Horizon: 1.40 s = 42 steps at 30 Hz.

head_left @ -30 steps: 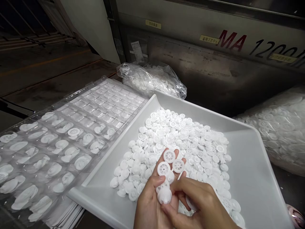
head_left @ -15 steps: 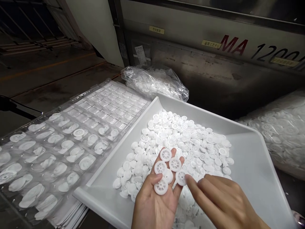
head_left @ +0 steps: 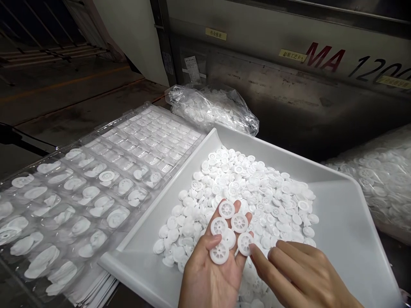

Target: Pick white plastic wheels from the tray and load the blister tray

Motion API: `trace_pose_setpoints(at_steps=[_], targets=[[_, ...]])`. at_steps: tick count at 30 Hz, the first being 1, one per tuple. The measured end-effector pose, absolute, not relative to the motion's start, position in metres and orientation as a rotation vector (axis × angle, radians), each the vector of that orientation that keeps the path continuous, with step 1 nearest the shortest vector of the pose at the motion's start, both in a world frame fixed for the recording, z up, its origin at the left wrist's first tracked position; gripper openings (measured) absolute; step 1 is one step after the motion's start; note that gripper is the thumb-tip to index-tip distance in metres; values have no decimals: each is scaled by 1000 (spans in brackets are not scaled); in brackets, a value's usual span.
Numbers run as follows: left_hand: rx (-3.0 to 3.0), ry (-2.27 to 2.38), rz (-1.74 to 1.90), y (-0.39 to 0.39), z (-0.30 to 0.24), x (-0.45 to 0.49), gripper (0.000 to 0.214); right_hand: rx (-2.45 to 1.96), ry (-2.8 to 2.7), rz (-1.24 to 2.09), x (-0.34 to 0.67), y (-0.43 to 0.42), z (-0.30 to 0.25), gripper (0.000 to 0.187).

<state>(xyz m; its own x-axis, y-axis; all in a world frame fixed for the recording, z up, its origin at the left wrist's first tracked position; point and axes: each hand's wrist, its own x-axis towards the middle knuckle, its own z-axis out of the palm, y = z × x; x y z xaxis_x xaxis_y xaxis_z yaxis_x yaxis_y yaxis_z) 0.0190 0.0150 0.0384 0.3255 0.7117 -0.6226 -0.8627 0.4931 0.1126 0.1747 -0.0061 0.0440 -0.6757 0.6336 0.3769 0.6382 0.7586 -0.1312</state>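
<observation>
Showing a shallow white plastic tray (head_left: pixel 343 222) heaped with small white spoked plastic wheels (head_left: pixel 257 188), right of a clear plastic blister tray (head_left: pixel 144 137); several wheels are spread flat across the open left hand (head_left: pixel 208 273), one touched by the right hand's (head_left: pixel 305 273) loosely extended fingertips (head_left: pixel 257 259).

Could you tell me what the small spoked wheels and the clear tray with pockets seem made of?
The spoked wheels look like moulded white plastic, matte, with crisp spokes; the exact type cannot be told. The clear pocketed tray looks like thin formed plastic, glossy and see-through.
</observation>
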Motion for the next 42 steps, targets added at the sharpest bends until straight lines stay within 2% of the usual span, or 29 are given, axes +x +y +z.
trace_pose_setpoints(at_steps=[3,5,13,19,24,29,36,42], targets=[[-266,660,1022,15,33,18,48,-1057,-2486,-32,173,-11,42,16],[-265,637,1018,16,30,17,49,-1168,-2385,19,174,-16,41,9],[-226,686,997,15,33,18,46,-1284,-2082,595,184,-14,40,12],[-241,667,1012,14,31,20,52,-1408,-2051,736,186,-7,39,11],[-284,675,961,19,39,16,58,-1553,-2075,855,187,-11,34,26],[-276,663,934,22,42,15,60,-1476,-2075,753,177,-12,32,29],[-171,622,926,11,31,20,46,-1350,-2088,655,167,-15,30,28],[-243,623,933,11,34,25,44,-1367,-2085,560,166,-18,28,30]])
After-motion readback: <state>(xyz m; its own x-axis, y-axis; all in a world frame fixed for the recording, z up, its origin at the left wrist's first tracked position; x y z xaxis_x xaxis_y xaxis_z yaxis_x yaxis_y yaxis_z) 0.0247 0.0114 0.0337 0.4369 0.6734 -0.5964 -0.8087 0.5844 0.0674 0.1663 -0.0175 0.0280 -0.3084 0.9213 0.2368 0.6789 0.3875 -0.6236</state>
